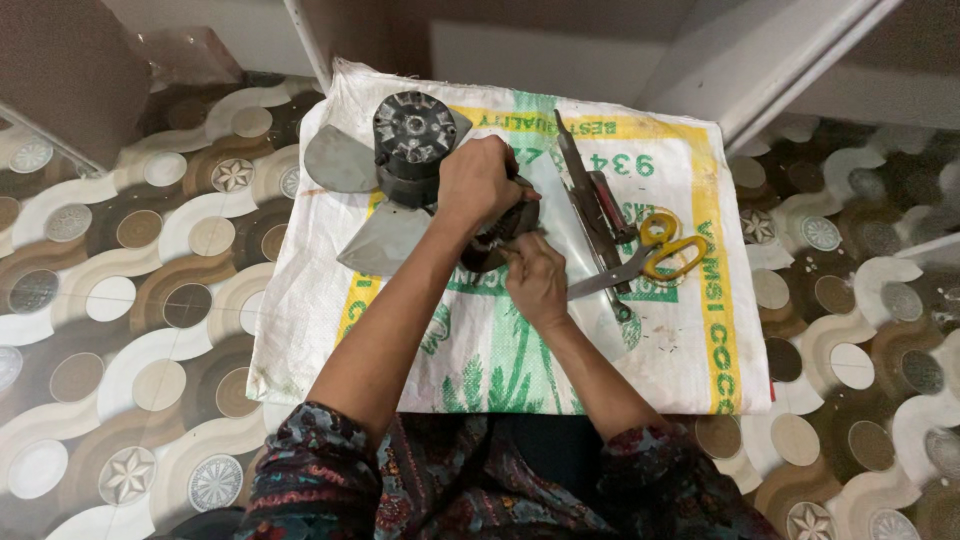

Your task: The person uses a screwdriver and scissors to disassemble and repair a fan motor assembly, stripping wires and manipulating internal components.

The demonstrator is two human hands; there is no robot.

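You are gripping a dark round motor part (pixel 497 238) at the middle of the woven sack (pixel 480 350) with your left hand (pixel 478 182) while your right hand (pixel 537 280) is pinching at its lower edge, beside the fan motor (pixel 412 135) and yellow-handled scissors (pixel 650 255).

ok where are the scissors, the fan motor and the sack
scissors (pixel 672 250), head view, on the yellow handle loops
fan motor (pixel 414 140), head view, on its dark round top
sack (pixel 600 370), head view, on a bare white part near the front edge
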